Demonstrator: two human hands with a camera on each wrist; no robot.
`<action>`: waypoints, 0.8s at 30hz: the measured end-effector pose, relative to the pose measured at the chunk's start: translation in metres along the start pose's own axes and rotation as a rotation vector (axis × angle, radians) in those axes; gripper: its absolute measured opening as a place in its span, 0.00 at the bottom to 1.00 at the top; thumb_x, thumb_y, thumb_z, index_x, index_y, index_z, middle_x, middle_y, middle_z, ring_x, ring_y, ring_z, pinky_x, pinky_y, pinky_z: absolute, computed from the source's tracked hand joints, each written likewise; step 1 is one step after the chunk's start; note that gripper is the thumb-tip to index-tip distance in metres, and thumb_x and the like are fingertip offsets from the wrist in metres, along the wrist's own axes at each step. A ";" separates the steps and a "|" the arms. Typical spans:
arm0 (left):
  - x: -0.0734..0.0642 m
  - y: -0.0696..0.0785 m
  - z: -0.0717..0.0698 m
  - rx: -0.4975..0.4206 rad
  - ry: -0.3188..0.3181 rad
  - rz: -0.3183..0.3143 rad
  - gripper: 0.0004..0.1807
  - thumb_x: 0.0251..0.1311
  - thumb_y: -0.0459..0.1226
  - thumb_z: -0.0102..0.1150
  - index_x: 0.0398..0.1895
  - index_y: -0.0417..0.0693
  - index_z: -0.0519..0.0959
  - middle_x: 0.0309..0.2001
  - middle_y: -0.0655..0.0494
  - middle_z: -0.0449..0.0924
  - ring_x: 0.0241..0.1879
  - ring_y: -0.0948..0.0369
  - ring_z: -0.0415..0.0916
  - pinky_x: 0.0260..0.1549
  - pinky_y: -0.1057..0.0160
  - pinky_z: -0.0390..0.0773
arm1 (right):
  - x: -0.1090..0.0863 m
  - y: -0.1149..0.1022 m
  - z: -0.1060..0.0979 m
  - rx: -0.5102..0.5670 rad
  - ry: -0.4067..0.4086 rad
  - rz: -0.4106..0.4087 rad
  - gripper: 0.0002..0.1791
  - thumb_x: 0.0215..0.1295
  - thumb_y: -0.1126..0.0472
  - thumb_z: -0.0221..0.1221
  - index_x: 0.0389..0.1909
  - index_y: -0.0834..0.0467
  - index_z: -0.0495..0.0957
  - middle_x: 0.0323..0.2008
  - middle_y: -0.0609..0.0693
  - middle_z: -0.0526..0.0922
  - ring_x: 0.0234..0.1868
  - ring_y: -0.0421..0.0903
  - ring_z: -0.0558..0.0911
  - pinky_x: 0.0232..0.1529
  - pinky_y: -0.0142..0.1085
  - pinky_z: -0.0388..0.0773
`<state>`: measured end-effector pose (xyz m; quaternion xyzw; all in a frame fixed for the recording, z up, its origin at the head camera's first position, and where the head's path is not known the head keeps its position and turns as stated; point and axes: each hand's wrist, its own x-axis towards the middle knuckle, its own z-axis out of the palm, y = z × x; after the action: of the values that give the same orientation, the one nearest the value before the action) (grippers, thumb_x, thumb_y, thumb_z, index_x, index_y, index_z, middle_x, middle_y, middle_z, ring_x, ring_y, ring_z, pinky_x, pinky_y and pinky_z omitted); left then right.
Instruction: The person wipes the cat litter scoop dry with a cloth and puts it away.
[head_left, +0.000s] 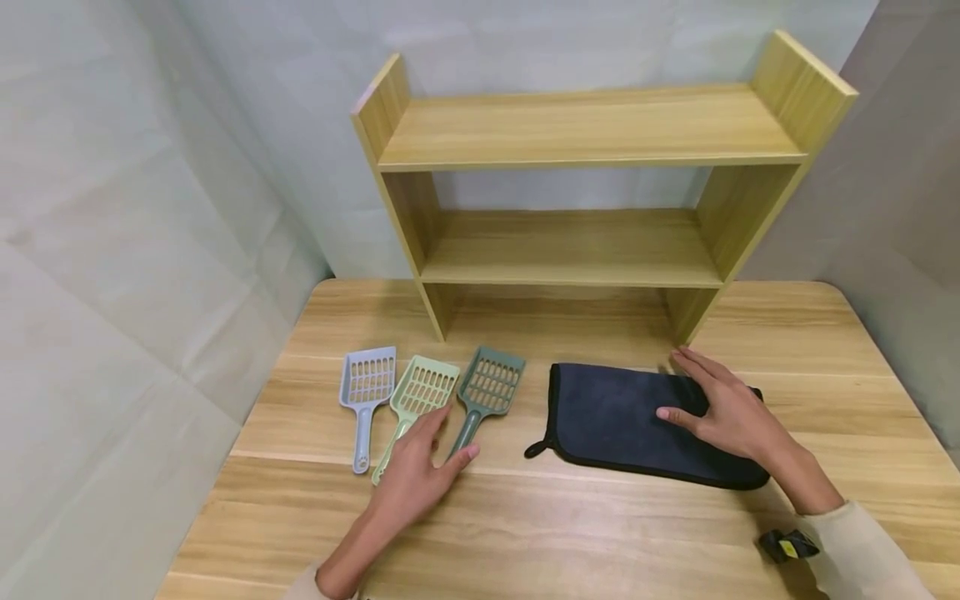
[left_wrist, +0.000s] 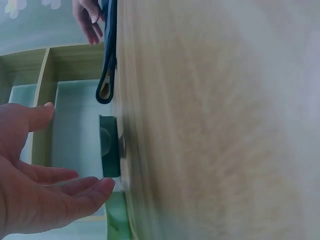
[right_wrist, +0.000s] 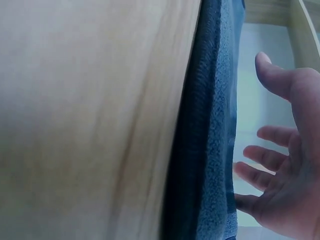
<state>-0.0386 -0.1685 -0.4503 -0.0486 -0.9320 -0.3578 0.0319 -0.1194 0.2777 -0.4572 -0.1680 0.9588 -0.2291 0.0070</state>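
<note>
Three slotted litter scoops lie side by side on the table: a grey-blue scoop (head_left: 363, 437), a light green scoop (head_left: 402, 427) and a dark green scoop (head_left: 467, 431). Over the handles of the two green ones hovers my left hand (head_left: 408, 479), fingers loosely extended and holding nothing. In the left wrist view its fingertips are close to the dark green scoop (left_wrist: 110, 147); contact is unclear. A folded dark blue towel (head_left: 615, 417) with black edging and a loop lies to the right. Above its right part is my right hand (head_left: 731, 417), fingers spread, thumb apart, gripping nothing.
A two-tier wooden shelf (head_left: 570, 129) stands at the back of the wooden table (head_left: 510, 533), behind the scoops and towel. Beside the right sleeve is a small black object (head_left: 776, 546) with a yellow mark. Pale sheeting (head_left: 135, 250) hangs around the table.
</note>
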 end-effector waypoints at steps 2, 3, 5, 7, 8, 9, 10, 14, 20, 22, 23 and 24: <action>-0.001 -0.001 0.001 -0.026 -0.015 -0.028 0.39 0.66 0.50 0.75 0.73 0.38 0.75 0.55 0.44 0.85 0.47 0.52 0.83 0.46 0.53 0.85 | 0.002 0.001 0.001 0.009 -0.002 -0.012 0.52 0.66 0.39 0.72 0.80 0.64 0.64 0.79 0.70 0.65 0.75 0.76 0.67 0.65 0.74 0.70; -0.001 -0.002 0.002 -0.038 -0.020 -0.037 0.39 0.66 0.49 0.75 0.74 0.38 0.75 0.55 0.44 0.85 0.49 0.52 0.84 0.47 0.54 0.86 | 0.003 0.002 0.001 0.013 -0.004 -0.018 0.51 0.67 0.40 0.72 0.80 0.65 0.65 0.78 0.70 0.66 0.75 0.76 0.67 0.65 0.74 0.69; -0.002 -0.003 0.004 -0.068 -0.028 -0.048 0.38 0.67 0.48 0.75 0.74 0.37 0.75 0.59 0.42 0.85 0.52 0.50 0.85 0.49 0.54 0.87 | 0.006 0.003 0.002 0.020 -0.007 -0.030 0.49 0.67 0.41 0.72 0.79 0.65 0.67 0.77 0.71 0.68 0.74 0.75 0.68 0.65 0.74 0.69; -0.001 -0.004 0.005 -0.105 -0.033 -0.053 0.38 0.67 0.46 0.75 0.74 0.35 0.74 0.63 0.39 0.83 0.57 0.47 0.85 0.52 0.54 0.88 | 0.008 0.004 0.002 0.027 -0.011 -0.038 0.46 0.68 0.43 0.73 0.77 0.65 0.69 0.75 0.71 0.70 0.73 0.75 0.69 0.66 0.74 0.69; -0.001 -0.004 0.005 -0.121 -0.038 -0.055 0.38 0.67 0.45 0.75 0.74 0.35 0.74 0.64 0.38 0.83 0.59 0.46 0.85 0.52 0.55 0.88 | 0.009 0.004 0.002 0.029 -0.014 -0.042 0.44 0.68 0.45 0.73 0.76 0.65 0.71 0.74 0.71 0.71 0.73 0.75 0.70 0.66 0.73 0.69; 0.000 -0.004 0.006 -0.134 -0.040 -0.058 0.37 0.67 0.44 0.75 0.73 0.34 0.74 0.65 0.38 0.82 0.59 0.46 0.85 0.52 0.55 0.88 | 0.011 0.004 0.002 0.029 -0.016 -0.046 0.43 0.68 0.46 0.73 0.75 0.66 0.72 0.73 0.71 0.72 0.72 0.75 0.70 0.66 0.73 0.69; 0.000 -0.004 0.006 -0.150 -0.043 -0.060 0.37 0.67 0.44 0.75 0.73 0.33 0.74 0.66 0.37 0.82 0.59 0.45 0.85 0.52 0.56 0.88 | 0.012 0.004 0.002 0.027 -0.019 -0.048 0.41 0.68 0.47 0.73 0.74 0.66 0.73 0.72 0.71 0.74 0.72 0.75 0.71 0.66 0.73 0.69; 0.004 -0.003 0.008 -0.188 -0.053 -0.072 0.37 0.65 0.40 0.76 0.72 0.33 0.75 0.64 0.36 0.83 0.57 0.46 0.86 0.48 0.59 0.89 | 0.019 0.004 0.002 0.017 -0.023 -0.072 0.33 0.69 0.53 0.73 0.69 0.65 0.79 0.66 0.69 0.80 0.68 0.73 0.75 0.65 0.71 0.71; 0.011 -0.005 0.013 -0.186 -0.066 -0.067 0.36 0.60 0.36 0.79 0.69 0.31 0.77 0.54 0.42 0.87 0.48 0.53 0.88 0.42 0.61 0.88 | 0.026 0.003 0.001 -0.001 -0.026 -0.111 0.21 0.70 0.62 0.70 0.61 0.65 0.85 0.55 0.66 0.86 0.58 0.68 0.83 0.58 0.66 0.79; 0.012 -0.005 0.014 -0.180 -0.060 -0.070 0.35 0.58 0.33 0.80 0.68 0.31 0.78 0.51 0.43 0.88 0.44 0.56 0.87 0.40 0.64 0.86 | 0.028 0.003 0.001 0.003 -0.026 -0.116 0.19 0.69 0.63 0.71 0.58 0.65 0.86 0.51 0.64 0.88 0.54 0.66 0.86 0.55 0.64 0.81; 0.012 -0.005 0.014 -0.180 -0.055 -0.066 0.35 0.57 0.32 0.81 0.67 0.31 0.79 0.50 0.43 0.89 0.42 0.58 0.87 0.38 0.65 0.85 | 0.028 0.003 0.001 0.007 -0.024 -0.116 0.18 0.69 0.64 0.71 0.56 0.65 0.87 0.49 0.63 0.88 0.52 0.65 0.87 0.53 0.63 0.82; 0.013 -0.005 0.015 -0.178 -0.051 -0.058 0.34 0.56 0.30 0.81 0.66 0.30 0.79 0.48 0.43 0.89 0.40 0.59 0.86 0.36 0.66 0.84 | 0.029 0.003 0.001 0.009 -0.023 -0.116 0.16 0.68 0.64 0.71 0.55 0.65 0.87 0.48 0.61 0.89 0.50 0.63 0.87 0.52 0.61 0.83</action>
<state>-0.0521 -0.1614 -0.4632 -0.0333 -0.8980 -0.4387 -0.0064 -0.1473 0.2703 -0.4577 -0.2259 0.9462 -0.2316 0.0055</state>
